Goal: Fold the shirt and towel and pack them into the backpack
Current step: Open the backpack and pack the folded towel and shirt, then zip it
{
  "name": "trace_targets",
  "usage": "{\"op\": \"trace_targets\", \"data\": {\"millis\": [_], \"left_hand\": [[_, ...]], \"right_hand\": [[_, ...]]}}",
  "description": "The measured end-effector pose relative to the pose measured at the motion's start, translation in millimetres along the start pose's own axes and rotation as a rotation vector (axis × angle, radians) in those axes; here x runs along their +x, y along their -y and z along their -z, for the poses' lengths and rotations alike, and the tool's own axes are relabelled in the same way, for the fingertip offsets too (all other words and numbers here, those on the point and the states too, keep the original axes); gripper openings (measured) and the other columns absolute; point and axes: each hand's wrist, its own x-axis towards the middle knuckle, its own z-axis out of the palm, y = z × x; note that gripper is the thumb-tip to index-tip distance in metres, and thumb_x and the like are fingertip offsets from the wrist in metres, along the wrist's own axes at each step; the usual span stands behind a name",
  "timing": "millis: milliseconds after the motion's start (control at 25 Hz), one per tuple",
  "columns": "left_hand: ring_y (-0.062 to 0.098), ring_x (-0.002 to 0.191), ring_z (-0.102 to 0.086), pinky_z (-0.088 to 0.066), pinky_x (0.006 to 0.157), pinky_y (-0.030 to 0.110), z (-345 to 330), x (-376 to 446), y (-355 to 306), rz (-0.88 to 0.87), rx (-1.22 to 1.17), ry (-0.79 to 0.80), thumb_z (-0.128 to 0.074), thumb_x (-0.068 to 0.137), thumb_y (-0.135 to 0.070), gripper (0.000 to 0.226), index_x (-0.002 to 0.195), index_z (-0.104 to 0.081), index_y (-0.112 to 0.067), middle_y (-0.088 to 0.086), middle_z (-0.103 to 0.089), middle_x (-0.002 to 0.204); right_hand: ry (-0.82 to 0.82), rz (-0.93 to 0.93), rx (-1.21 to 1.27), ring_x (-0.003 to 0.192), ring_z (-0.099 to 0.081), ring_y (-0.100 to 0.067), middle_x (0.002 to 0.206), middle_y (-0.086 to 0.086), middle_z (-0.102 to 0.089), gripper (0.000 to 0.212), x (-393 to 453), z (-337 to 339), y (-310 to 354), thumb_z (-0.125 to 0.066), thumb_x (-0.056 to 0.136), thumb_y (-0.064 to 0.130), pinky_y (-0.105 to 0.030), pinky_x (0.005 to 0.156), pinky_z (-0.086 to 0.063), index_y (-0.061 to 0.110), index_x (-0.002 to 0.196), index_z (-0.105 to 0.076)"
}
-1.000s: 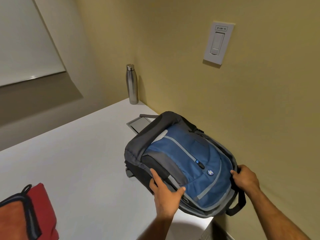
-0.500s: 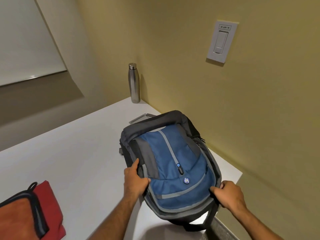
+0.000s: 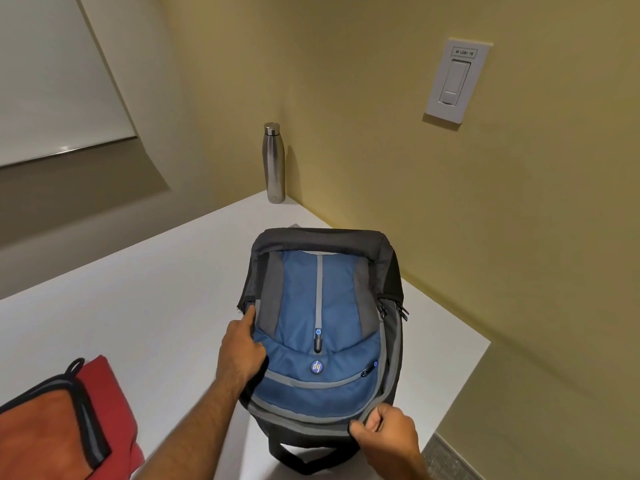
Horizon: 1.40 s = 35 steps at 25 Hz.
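Two hands, head view: both on blue-and-grey fabric backpack (image 3: 322, 327), lying flat on white table (image 3: 138, 306), near its right edge.
Left hand (image 3: 240, 351): fingers curled on backpack's left side, forefinger pointing along seam.
Right hand (image 3: 384, 431): pinching grey zip-edge at near corner.
Folded red-and-orange cloth (image 3: 59, 424): well apart, left, not packed; shirt or towel, cannot tell.
Risk: pinch slipping, opening staying shut; tug dragging backpack off edge.

"hp" badge on backpack (image 3: 322, 306)

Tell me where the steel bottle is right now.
In the head view, the steel bottle stands upright at the table's far corner against the wall, beyond the backpack.
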Motion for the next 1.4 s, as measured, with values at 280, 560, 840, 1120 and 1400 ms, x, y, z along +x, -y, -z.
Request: {"op": "trace_targets", "data": {"millis": [280,560,840,1120,1400], "left_hand": [[0.031,0.122,-0.045,-0.04,0.1,0.046,-7.5,1.1,-23.4,-0.138,0.195,-0.188,-0.063,0.077,-0.014,0.066,0.141,-0.046,-0.019,0.008,-0.049,0.136],[0.021,0.114,-0.048,-0.038,0.097,0.037,-58.2,17.3,-126.1,-0.74,0.419,0.058,-0.055,0.093,-0.033,0.035,0.127,-0.056,-0.025,-0.004,-0.058,0.12],[0.026,0.117,-0.045,-0.037,0.096,0.04,-118.6,44.6,-196.3,-0.96,0.749,0.103,-0.055,0.096,-0.03,0.035,0.13,-0.058,-0.025,0.002,-0.056,0.125],[0.026,0.122,-0.04,-0.035,0.1,0.042,-142.6,68.4,-212.2,-0.999,0.976,0.159,-0.057,0.096,-0.027,0.038,0.133,-0.057,-0.035,0.003,-0.045,0.137],[0.025,0.117,-0.043,-0.037,0.096,0.041,-148.6,72.0,-211.2,-1.002,1.012,0.151,-0.055,0.098,-0.029,0.033,0.131,-0.058,-0.031,0.006,-0.044,0.132]], "right_hand": [[-0.183,0.152,0.029,0.048,-0.05,-0.013,0.043,0.001,-0.049,0.058,16.7,29.3,-13.6,-0.065,0.082,0.057,-0.031,0.054,-0.043,0.019,0.047,-0.04],[-0.277,0.147,0.212,0.079,-0.065,-0.016,0.081,0.004,-0.068,0.004,119.3,87.2,2.5,-0.071,0.087,0.016,-0.022,0.068,-0.048,0.017,0.086,-0.067],[-0.218,0.302,0.125,0.078,-0.064,-0.009,0.082,0.009,-0.069,0.014,166.6,86.4,14.3,-0.067,0.087,0.009,-0.014,0.067,-0.046,0.022,0.091,-0.068],[-0.204,0.41,0.089,0.072,-0.064,-0.005,0.078,0.01,-0.071,0.008,181.1,96.5,12.0,-0.072,0.086,0.018,-0.018,0.068,-0.048,0.019,0.094,-0.074],[-0.301,0.928,-0.596,0.069,-0.058,-0.024,0.08,-0.007,-0.063,0.025,190.3,95.3,18.3,-0.045,0.094,0.023,-0.031,0.058,-0.046,0.009,0.09,-0.065]]}}
